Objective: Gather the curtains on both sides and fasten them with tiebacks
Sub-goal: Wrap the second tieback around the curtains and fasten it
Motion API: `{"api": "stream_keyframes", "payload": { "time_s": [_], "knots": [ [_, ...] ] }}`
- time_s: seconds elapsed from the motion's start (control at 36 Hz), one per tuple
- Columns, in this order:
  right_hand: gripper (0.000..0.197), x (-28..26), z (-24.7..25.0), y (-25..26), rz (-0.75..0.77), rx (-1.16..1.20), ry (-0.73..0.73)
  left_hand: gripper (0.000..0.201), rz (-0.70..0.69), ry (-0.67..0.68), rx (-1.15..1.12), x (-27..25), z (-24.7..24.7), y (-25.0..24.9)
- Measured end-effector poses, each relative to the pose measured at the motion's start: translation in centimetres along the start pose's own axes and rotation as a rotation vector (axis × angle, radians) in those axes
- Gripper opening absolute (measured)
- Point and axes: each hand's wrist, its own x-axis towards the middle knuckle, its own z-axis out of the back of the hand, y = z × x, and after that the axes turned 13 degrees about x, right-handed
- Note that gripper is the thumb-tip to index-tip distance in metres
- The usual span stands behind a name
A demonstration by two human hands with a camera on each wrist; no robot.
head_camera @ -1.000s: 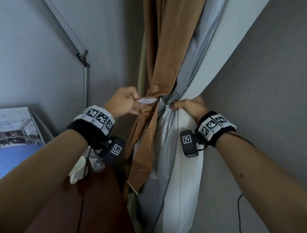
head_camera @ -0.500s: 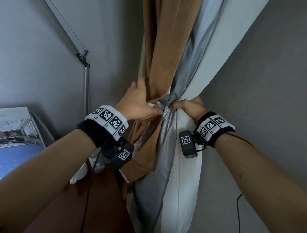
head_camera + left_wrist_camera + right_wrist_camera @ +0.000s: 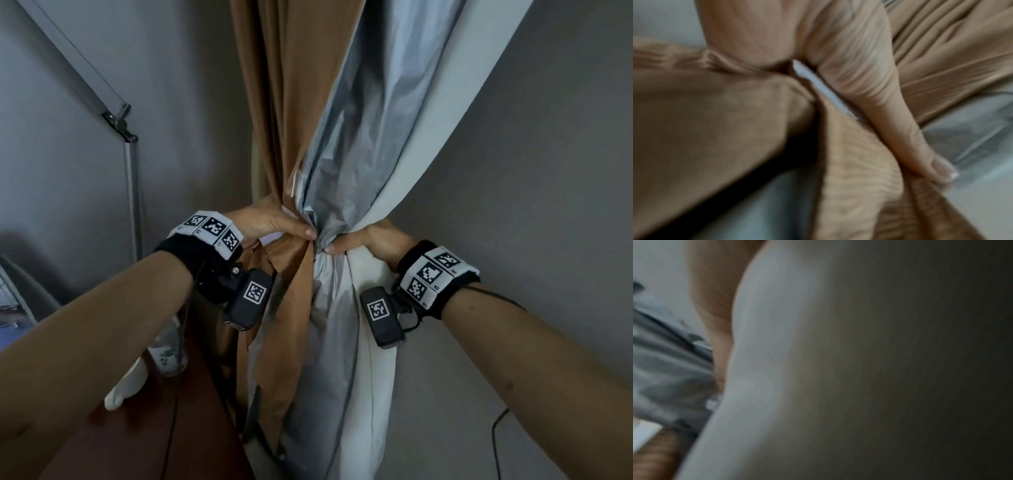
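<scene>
The curtain hangs in one gathered bundle: brown fabric [image 3: 291, 102], shiny grey lining [image 3: 359, 137] and a white layer [image 3: 445, 120]. My left hand [image 3: 291, 228] grips the brown tieback [image 3: 291, 274] at the waist of the bundle, thumb along the front. The tieback's white end [image 3: 274, 237] peeks out under the palm. In the left wrist view that white strip [image 3: 824, 91] lies between thumb [image 3: 920, 146] and palm. My right hand [image 3: 359, 240] grips the bundle from the right, its thumb tip close to my left thumb. The right wrist view is blurred: white layer [image 3: 766, 353], grey lining [image 3: 663, 369].
A dark wooden tabletop [image 3: 137, 445] sits at lower left with a white cup [image 3: 126, 387] and a glass bottle [image 3: 168, 356]. A metal lamp pole [image 3: 132, 192] stands by the left wall. A thin cable [image 3: 496, 428] runs down the right wall.
My left hand has swung right from beside the bundle onto its front, carrying the white-ended tieback with it. The thumb now nearly meets my right hand, which has kept its grip.
</scene>
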Motion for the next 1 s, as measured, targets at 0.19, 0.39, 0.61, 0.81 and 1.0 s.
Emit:
{"api": "stream_keyframes", "payload": {
  "time_s": [0.19,0.39,0.61,0.81,1.0],
  "knots": [
    [0.028,-0.3,0.3,3.6,-0.185,-0.617,0.019,0.023,0.034,0.078,0.005,1.2,-2.1,-1.7],
    [0.018,0.3,-0.1,3.8,-0.113,-0.827,0.058,0.056,-0.087,-0.187,0.045,2.0,-3.1,-1.7],
    [0.094,2.6,0.0,1.3,-0.043,-0.855,-0.048,0.08,-0.052,-0.385,-0.108,2.6,-2.5,-0.3],
    [0.027,-1.1,-1.3,3.2,-0.01,-0.536,0.048,0.089,-0.013,-0.515,-0.118,2.5,-2.1,0.2],
    [0.097,-3.4,-0.7,1.9,0.088,0.033,-0.177,0.094,-0.004,-0.597,-0.09,2.5,-1.4,0.3]
  ]
}}
